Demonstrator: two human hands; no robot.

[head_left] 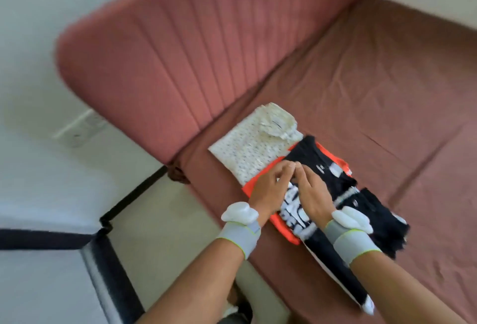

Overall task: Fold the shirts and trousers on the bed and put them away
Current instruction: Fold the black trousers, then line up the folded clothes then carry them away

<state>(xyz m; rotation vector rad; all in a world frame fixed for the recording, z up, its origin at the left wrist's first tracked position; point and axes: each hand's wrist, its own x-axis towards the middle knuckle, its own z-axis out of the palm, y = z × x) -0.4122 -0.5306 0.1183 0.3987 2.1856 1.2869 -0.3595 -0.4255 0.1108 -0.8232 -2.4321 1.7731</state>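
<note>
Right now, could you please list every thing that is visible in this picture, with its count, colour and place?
Folded white shirt with small dark dots: one, white, on the bed near the headboard.
Black garment with white print: one, black, on the orange garment, under both hands.
Flat orange garment: one, orange, under the black garment, only edges visible.
Dark folded garment: one, black, right of the pile, near the bed edge.
Bed with reddish-brown cover: one, padded headboard at left.
White wall socket: one, on the wall at left.
Grey wristbands with white devices: two, one on each wrist.
Left hand: fingers curled, on the black garment.
Right hand: fingers curled, on the black garment.
</note>
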